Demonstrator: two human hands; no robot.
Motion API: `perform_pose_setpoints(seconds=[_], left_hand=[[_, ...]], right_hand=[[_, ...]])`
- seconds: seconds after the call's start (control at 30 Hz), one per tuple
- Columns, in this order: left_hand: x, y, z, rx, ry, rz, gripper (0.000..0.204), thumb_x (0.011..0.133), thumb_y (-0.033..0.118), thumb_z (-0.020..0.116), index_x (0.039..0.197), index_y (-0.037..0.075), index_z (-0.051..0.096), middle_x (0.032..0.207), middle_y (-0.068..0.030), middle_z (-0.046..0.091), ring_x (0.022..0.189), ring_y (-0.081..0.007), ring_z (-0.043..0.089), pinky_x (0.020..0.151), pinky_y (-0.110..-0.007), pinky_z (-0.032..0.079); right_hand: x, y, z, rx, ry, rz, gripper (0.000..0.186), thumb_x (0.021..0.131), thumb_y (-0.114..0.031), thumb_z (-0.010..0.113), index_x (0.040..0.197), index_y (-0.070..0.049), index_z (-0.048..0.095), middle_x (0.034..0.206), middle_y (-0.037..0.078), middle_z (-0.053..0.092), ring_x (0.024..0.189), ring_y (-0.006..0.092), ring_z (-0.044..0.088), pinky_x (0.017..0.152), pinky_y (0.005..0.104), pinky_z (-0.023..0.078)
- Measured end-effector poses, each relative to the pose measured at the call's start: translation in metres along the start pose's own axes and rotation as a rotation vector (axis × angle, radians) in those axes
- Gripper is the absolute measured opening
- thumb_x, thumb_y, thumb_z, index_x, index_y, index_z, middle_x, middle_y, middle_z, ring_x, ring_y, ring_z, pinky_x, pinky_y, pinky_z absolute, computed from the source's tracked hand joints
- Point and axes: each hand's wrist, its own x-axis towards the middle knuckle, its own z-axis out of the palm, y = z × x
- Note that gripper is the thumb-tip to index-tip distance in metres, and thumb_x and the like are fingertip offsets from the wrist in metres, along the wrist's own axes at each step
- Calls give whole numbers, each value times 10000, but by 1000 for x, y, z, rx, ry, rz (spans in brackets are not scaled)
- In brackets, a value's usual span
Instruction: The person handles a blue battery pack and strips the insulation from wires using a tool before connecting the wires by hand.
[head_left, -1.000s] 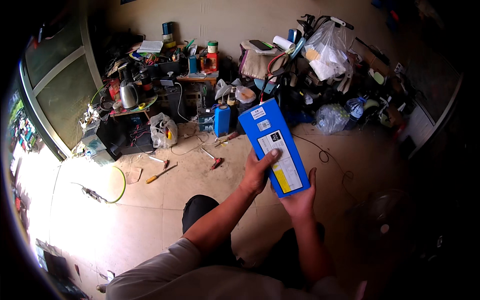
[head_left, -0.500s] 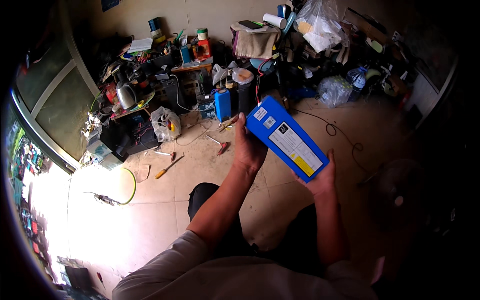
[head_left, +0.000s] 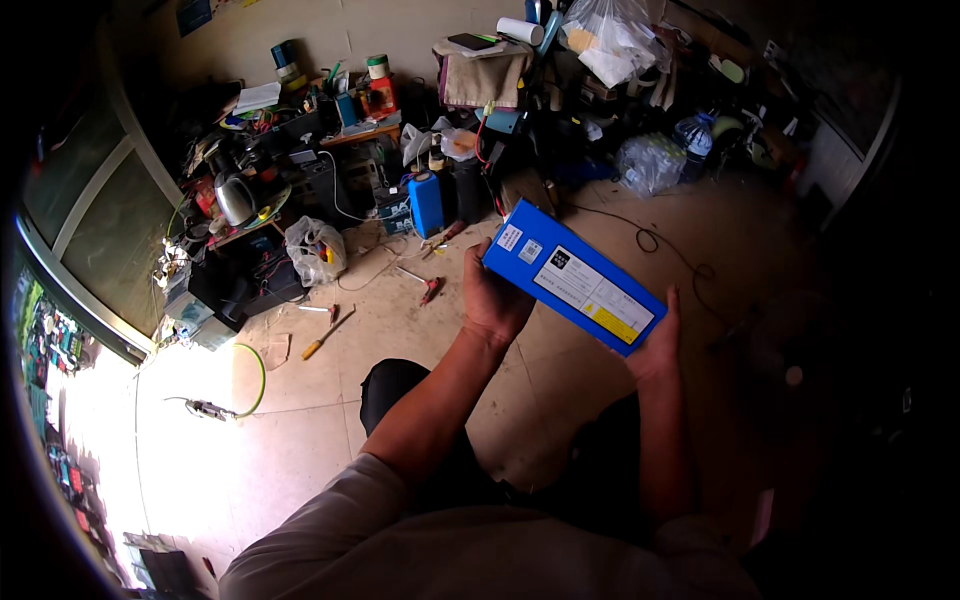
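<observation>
A blue rectangular battery pack (head_left: 575, 280) with white and yellow labels is held tilted, its wired end up at the left and the other end low at the right. My left hand (head_left: 492, 300) grips its left end, fingers mostly hidden beneath. My right hand (head_left: 655, 345) is closed around the right end. A red cable (head_left: 481, 140) with a pale connector runs up behind the pack.
Cluttered shelves (head_left: 360, 132) line the wall. On the floor lie a yellow screwdriver (head_left: 318, 347), red-handled tools (head_left: 430, 292), a green hose (head_left: 262, 385) and a dark cable (head_left: 650, 240). A second blue pack (head_left: 426, 205) stands upright behind. An open glass door (head_left: 100, 250) is at left.
The pack has turned anticlockwise from steep to more nearly level. My left thumb moved from its face to the left end, and my right hand rose rightward. The view has shifted.
</observation>
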Motion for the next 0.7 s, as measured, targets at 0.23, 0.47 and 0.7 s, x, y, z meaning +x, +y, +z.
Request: perform_pose_setpoints(seconds=[0.23, 0.47, 0.7], left_hand=[[3, -8, -7, -3, -26, -95, 424, 916, 443, 553, 1149, 115, 684, 1212, -38, 692, 1179, -258, 594, 1119, -437, 381], [2, -11, -9, -10, -31, -114, 416, 921, 420, 556, 1158, 100, 675, 1202, -56, 698, 1176, -265, 597, 1126, -447, 380], [-1, -13, -4, -54, 7, -124, 324, 931, 354, 549, 1077, 86, 657, 1127, -58, 683, 1117, -253, 596, 1096, -426, 395]], right_hand=[[-1, -8, -16, 37, -32, -3, 918, 1003, -749, 249, 1608, -59, 288, 1547, 235, 465, 1417, 354, 489, 1157, 506, 383], [0, -8, -20, 62, -16, -12, 907, 1011, -734, 249, 1600, -46, 306, 1554, 235, 457, 1422, 350, 484, 1161, 494, 382], [8, -7, -33, 96, -74, -11, 874, 1027, -705, 242, 1617, -61, 265, 1577, 234, 424, 1443, 350, 457, 1177, 493, 363]])
